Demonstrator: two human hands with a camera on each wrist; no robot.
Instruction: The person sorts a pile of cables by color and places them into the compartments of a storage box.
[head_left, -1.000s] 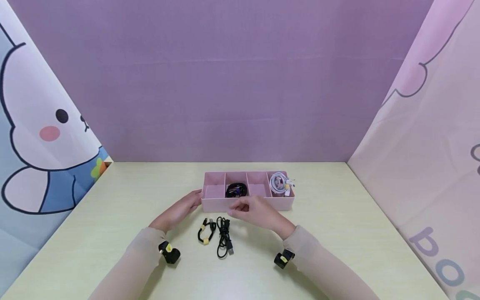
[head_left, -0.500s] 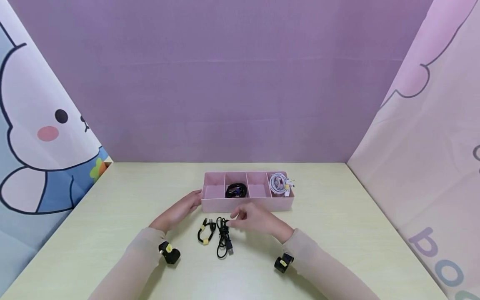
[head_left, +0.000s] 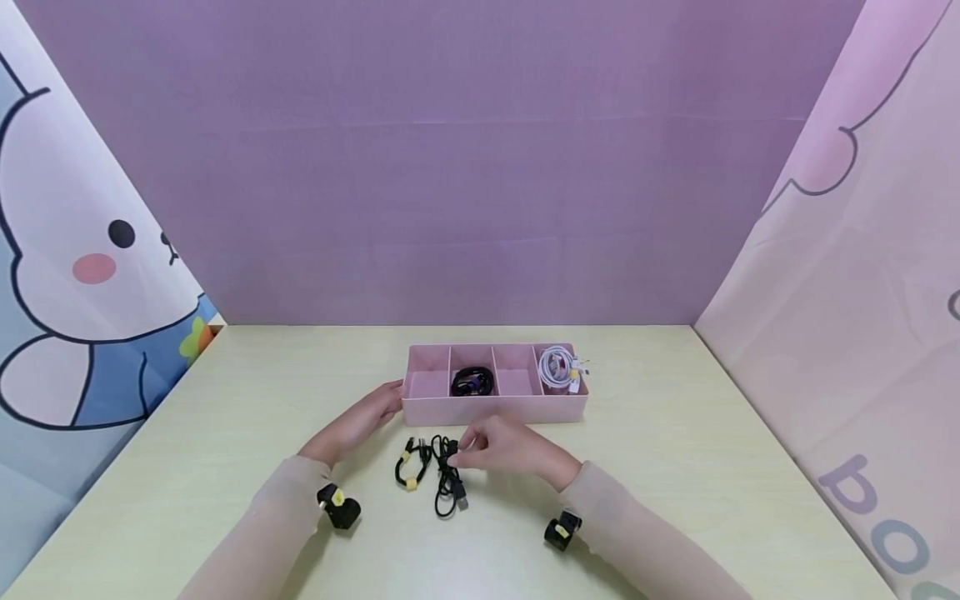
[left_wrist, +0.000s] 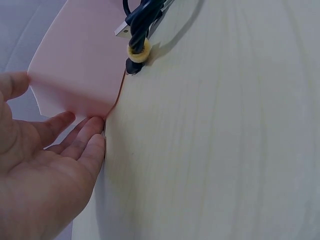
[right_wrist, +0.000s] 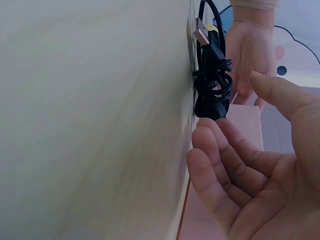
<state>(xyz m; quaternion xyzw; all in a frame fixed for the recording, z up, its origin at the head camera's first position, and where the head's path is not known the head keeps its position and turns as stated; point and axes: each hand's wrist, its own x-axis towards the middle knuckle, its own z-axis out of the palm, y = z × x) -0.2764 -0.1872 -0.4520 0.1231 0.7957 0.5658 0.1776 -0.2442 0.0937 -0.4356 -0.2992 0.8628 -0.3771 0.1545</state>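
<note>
A pink divided box (head_left: 495,410) stands on the table. My left hand (head_left: 365,419) touches its left end; in the left wrist view the fingers (left_wrist: 90,137) lie against the box's pink wall (left_wrist: 80,55). In front of the box lies a bundled black USB cable (head_left: 448,483), its metal plug toward me. At its upper right side is my right hand (head_left: 510,450); in the right wrist view, thumb and fingers stand apart, with fingertips at the cable's (right_wrist: 212,85) near end. Left of it lies a short black cable with yellow ties (head_left: 412,465).
Inside the box, a coiled black cable (head_left: 472,381) lies in the second compartment from the left. A coiled white cable (head_left: 557,367) with a plug sits in the rightmost one. A purple backdrop (head_left: 465,167) rises behind the table (head_left: 675,467).
My right hand has come down from the box's front edge toward me, to the bundled cable. That cable's upper end has shifted slightly. My left hand has stayed at the box.
</note>
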